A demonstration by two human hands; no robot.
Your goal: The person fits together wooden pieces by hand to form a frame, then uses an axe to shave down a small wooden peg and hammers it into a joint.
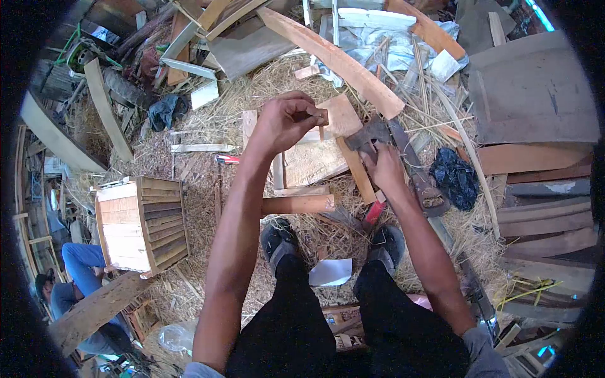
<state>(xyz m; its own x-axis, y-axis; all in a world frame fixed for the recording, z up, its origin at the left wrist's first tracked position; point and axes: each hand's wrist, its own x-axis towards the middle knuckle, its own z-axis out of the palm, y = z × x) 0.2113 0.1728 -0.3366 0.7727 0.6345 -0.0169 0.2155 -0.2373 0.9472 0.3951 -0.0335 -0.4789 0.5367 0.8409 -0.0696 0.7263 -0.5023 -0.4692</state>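
Note:
My left hand (288,123) is closed, pinching a small wood block (322,117) above a pale board (309,162) on the ground. To the right, my right hand (386,169) has its fingers curled at a dark, broad metal head that looks like a hatchet (368,135); its handle is hidden by the hand. A wooden slat (357,171) lies just left of that hand. Beside it on the right is a handsaw (411,151). Near my feet lie a red-handled tool (374,213) and a short wooden bar (299,204).
A slatted wooden box (144,225) stands at the left, with a seated person's leg (82,264) behind it. A long curved plank (334,60) lies beyond my hands. Stacked boards (542,217) and a black plastic bag (454,179) are at right. Straw and shavings cover the ground.

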